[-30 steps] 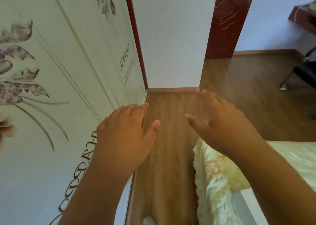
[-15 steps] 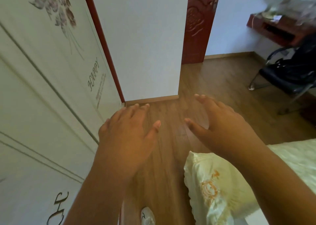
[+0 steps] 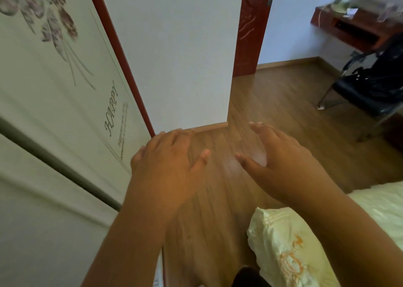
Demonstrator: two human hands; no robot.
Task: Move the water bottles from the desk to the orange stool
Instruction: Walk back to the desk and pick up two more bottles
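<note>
Both hands out in front, palms down, over the wooden floor (image 3: 218, 199). The left hand (image 3: 168, 164) has its fingers straight and close together, thumb angled toward the right one, and it carries nothing. The right hand (image 3: 281, 162) matches it, fingers extended and a little spread, thumb pointing back at the left, nothing in its hold either. The 2 are apart, a strip of floor showing between the thumbs. Left of the left hand runs a pale wardrobe door (image 3: 54, 112) printed with purple flowers and the word HAPPY, edged by a red trim. Straight beyond the fingertips stands a white wall (image 3: 174, 58), and past its corner a dark red door (image 3: 250, 29). Below the right forearm, a cream bedspread (image 3: 283, 249) with orange embroidery covers the corner of a bed. Far off beyond the right hand, up in the corner, sits a red-brown counter (image 3: 353, 29) with blurred clear shapes on top, possibly the water bottles, though the blur makes that impossible to confirm. In front of it, a black chair (image 3: 370, 88) on metal legs. The orange stool does not appear anywhere in this view.
</note>
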